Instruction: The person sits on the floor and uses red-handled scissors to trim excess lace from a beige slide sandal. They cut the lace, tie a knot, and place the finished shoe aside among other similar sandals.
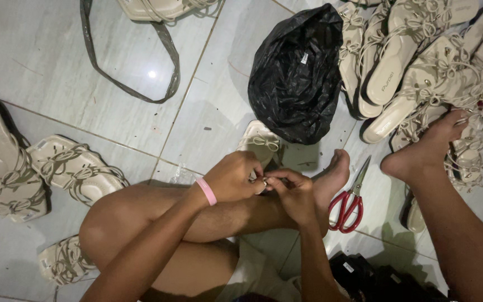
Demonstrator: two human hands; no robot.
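My left hand [233, 178], with a pink band on its wrist, and my right hand [293, 193] meet over my bent leg, fingers pinched together on the straps of a cream strappy sandal [260, 141]. The sandal's toe end shows just beyond my knuckles; its rear part is hidden behind my hands. Both hands grip its thin straps and a small metal fitting.
Red-handled scissors [351, 201] lie on the tile floor by my foot. A crumpled black plastic bag [299, 75] sits behind. A pile of cream sandals [420, 67] fills the upper right; more sandals [40, 168] lie at left. A grey strap loop [135, 67] lies at upper left.
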